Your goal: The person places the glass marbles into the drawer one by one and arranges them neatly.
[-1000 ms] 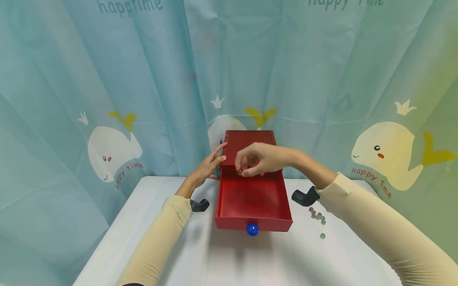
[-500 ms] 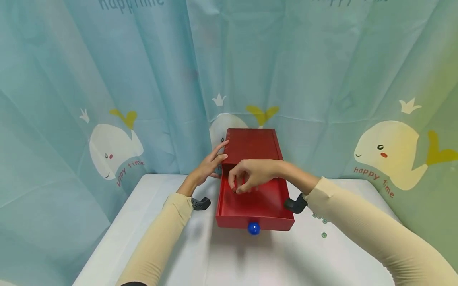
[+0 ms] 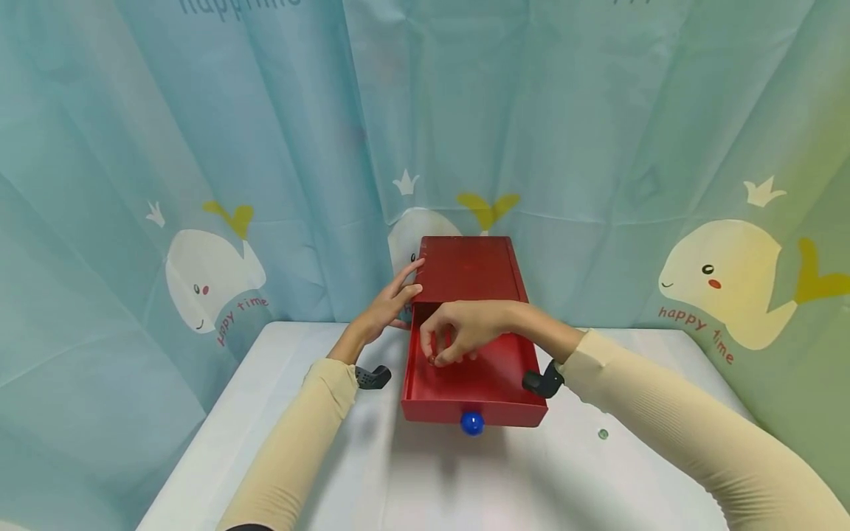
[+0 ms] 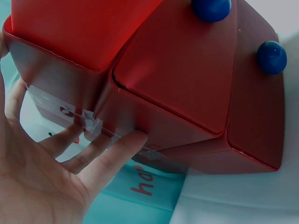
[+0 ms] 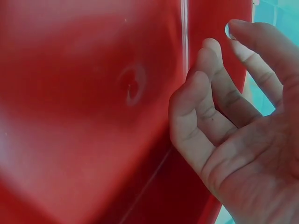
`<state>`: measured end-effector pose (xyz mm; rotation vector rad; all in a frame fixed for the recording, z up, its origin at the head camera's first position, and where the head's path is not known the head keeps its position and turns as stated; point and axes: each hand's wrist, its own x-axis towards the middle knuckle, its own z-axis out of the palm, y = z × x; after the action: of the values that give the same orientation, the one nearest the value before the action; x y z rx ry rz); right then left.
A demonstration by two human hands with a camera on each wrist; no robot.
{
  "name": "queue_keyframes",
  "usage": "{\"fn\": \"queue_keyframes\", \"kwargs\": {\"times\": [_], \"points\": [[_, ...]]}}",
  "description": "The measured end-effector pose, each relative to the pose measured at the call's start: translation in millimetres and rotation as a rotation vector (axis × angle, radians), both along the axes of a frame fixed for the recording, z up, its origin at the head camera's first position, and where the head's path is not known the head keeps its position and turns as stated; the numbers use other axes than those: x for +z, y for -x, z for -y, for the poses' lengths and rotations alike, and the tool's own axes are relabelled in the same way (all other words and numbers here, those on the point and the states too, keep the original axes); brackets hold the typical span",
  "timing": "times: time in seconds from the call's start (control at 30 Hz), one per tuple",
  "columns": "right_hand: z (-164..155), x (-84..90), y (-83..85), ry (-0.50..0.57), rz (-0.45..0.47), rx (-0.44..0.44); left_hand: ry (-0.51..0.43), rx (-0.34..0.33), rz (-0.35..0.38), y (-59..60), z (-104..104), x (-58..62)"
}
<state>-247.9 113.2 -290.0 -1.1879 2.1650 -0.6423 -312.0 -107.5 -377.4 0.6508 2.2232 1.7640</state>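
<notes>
A red drawer cabinet point(image 3: 471, 269) stands on the white table, its top drawer point(image 3: 474, 414) pulled out. My left hand point(image 3: 385, 308) steadies the cabinet's left side with spread, fairly straight fingers; in the left wrist view these fingers point(image 4: 114, 154) press on the taped side wall. Over the left part of the drawer, my right hand point(image 3: 458, 330) pinches a small glass bead point(image 3: 432, 361) between thumb and fingertip. Only a pale edge of the bead point(image 5: 227, 31) shows in the right wrist view; the other fingers curl loosely beside the drawer floor point(image 5: 84, 116).
A blue knob point(image 3: 472, 423) juts from the drawer's front. Lower drawers below it carry blue knobs point(image 4: 272, 58) too. One greenish bead point(image 3: 603, 434) lies on the table point(image 3: 564, 472) to the right, near the right sleeve point(image 3: 657, 391). Behind everything hangs a whale-print curtain point(image 3: 564, 147).
My right hand has moved down and slightly left, from the cabinet's front edge into the drawer, still pinching the bead. Its sleeve now covers the bead cluster on the table. The left hand stays put.
</notes>
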Motion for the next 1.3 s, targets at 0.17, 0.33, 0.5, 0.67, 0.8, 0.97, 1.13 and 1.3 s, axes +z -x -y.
{"fn": "queue_keyframes", "kwargs": {"times": [0.17,0.33,0.5,0.67,0.8,0.97,1.13,1.3], "points": [[-1.0,0.2,-0.5,-0.001,-0.007,-0.007,0.000,-0.010,-0.007,0.0,-0.6,1.2],[-1.4,0.9,-1.3,0.004,-0.004,-0.010,-0.001,-0.012,-0.009,0.8,-1.0,1.4],[-0.7,1.6,-3.0,-0.005,0.000,-0.028,-0.001,-0.006,-0.001,0.2,-0.7,0.3],[-0.6,0.9,-3.7,-0.020,0.006,-0.054,-0.005,-0.010,-0.010,-0.9,-0.4,0.0],[-1.0,0.7,-3.7,-0.023,0.006,-0.064,0.001,-0.009,-0.008,-1.8,-0.2,0.5],[-1.9,1.6,-3.8,-0.025,-0.003,-0.076,0.004,-0.008,-0.001,-2.3,-0.2,2.2],[-3.6,3.5,-3.8,-0.024,-0.015,-0.077,0.002,-0.010,0.000,-2.1,-0.3,3.0],[-8.0,7.1,-3.9,0.008,-0.043,-0.044,0.008,-0.001,0.007,-1.2,0.2,1.1]]}}
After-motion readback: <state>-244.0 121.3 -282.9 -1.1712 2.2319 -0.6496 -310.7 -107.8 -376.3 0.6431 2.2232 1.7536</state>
